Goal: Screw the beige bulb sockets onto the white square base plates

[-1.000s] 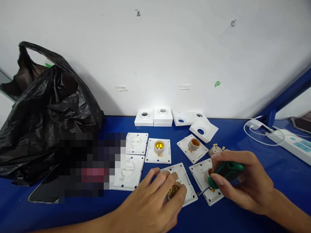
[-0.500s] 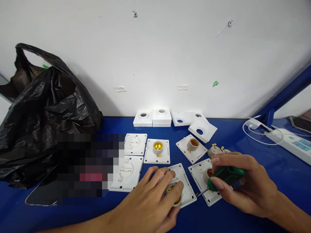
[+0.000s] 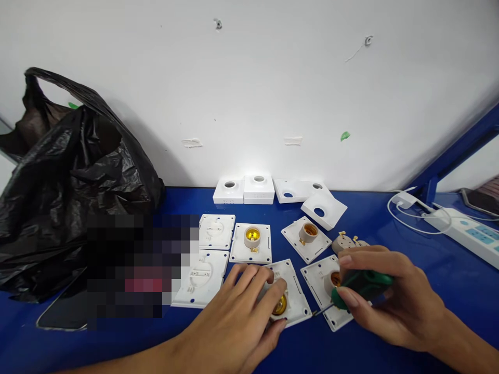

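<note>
My left hand [image 3: 241,317] has its fingers curled round a lamp socket [image 3: 279,305] with a brass inside, which sits on a square white base plate [image 3: 298,298]. Part of the socket and plate is hidden under the fingers. My right hand [image 3: 409,301] grips a screwdriver [image 3: 368,285] by its green handle. Its thin shaft points left, with the tip close to the right corner of that plate. Below the screwdriver lies another base plate [image 3: 314,275] with a socket [image 3: 332,282] on it, partly covered by my right hand.
Farther back are plates with sockets [image 3: 252,238] [image 3: 309,232], bare plates [image 3: 200,280], white covers [image 3: 259,195] along the wall and loose sockets [image 3: 343,243]. A black plastic bag [image 3: 78,166] stands left. At right lies a power strip [image 3: 468,228] with white cables.
My left fingers have shifted slightly on the socket, and more of the plate's top edge shows. The socket and its plate have moved a little left. My right hand holds the screwdriver nearly still.
</note>
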